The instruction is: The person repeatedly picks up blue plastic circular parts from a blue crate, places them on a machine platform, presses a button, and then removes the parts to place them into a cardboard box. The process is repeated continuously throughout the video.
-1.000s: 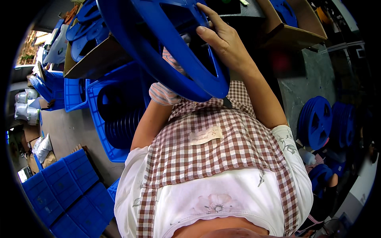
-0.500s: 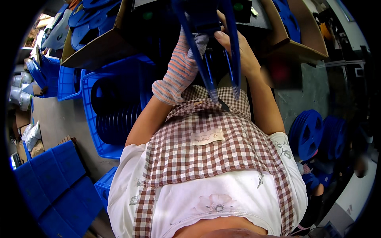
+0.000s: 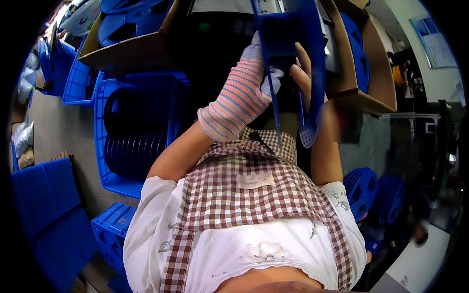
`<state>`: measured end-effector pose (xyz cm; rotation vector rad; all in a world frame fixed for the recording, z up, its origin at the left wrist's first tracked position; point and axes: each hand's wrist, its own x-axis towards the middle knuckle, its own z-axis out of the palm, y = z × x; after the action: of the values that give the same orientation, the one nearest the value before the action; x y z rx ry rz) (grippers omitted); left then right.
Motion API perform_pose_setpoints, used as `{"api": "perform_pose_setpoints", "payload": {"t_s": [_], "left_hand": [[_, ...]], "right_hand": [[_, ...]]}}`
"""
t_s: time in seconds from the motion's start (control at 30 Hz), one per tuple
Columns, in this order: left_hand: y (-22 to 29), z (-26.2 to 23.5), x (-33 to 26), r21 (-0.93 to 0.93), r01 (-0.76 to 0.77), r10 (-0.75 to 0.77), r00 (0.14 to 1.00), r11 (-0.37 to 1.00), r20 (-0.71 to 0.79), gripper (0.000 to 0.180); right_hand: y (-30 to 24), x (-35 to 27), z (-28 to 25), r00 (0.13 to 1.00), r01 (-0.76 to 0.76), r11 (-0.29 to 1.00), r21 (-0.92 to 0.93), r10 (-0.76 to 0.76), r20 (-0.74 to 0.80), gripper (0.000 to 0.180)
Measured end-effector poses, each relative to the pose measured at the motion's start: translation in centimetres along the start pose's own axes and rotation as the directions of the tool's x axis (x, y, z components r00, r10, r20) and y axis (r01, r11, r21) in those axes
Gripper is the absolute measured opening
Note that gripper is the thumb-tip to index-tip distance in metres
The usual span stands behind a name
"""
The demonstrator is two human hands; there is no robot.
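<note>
Left grip (image 3: 244,88), covered in knit fabric striped orange and grey, is closed on one blue plastic reel (image 3: 316,63); right grip (image 3: 304,78), bare, is curled at the same reel, thumb and fingertips being seen by the right flange while the rest is hidden behind it. The reel is held nearly edge-on in front of the apron (image 3: 259,210), its two thin flanges set apart by a dark hub.

On the bib of the apron, woven in brown and white checks, one cream cloth label (image 3: 256,180) is sewn; its small lettering is too blurred to be read. One pale and blue poster (image 3: 432,39) is fixed at upper right, its print too small to be made out. A faint flower is printed on the smooth white top (image 3: 264,251).

Two open cardboard boxes are seen: by the left box (image 3: 124,53) several round blue reels (image 3: 132,19) are held, overlapping, and by the right box (image 3: 378,63) one blue reel is shown. In a ribbed blue crate (image 3: 101,146), about ten dark discs (image 3: 137,154) are ranged on edge. Two stacks of blue reels (image 3: 360,190), pierced with large openings, are placed at the right.
</note>
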<state>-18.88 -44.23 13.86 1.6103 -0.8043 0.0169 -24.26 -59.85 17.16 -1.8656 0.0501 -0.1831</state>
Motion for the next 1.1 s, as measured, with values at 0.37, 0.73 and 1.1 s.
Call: {"api": "perform_pose_setpoints", "payload": {"t_s": [0.37, 0.73, 1.1], "left_hand": [[-2.3, -5.3, 3.3, -0.629, 0.27, -0.101, 0.951, 0.729, 0.291, 0.047], [-15.0, -14.9, 19.9, -0.795, 0.158, 0.009, 0.979, 0.585, 0.202, 0.035], [-16.0, -14.1, 21.5, -0.761, 0.381, -0.462, 0.879, 0.526, 0.121, 0.034]], "right_hand": [[-3.2, 4.0, -4.1, 0.979, 0.19, 0.874, -0.447, -0.135, 0.151, 0.077], [-2.4, 27.1, -8.8, 0.983, 0.183, 0.386, -0.904, -0.09, 0.16, 0.076], [-0.9, 31.1, -7.5, 0.974, 0.149, 0.446, -0.882, 0.09, 0.21, 0.081]]}}
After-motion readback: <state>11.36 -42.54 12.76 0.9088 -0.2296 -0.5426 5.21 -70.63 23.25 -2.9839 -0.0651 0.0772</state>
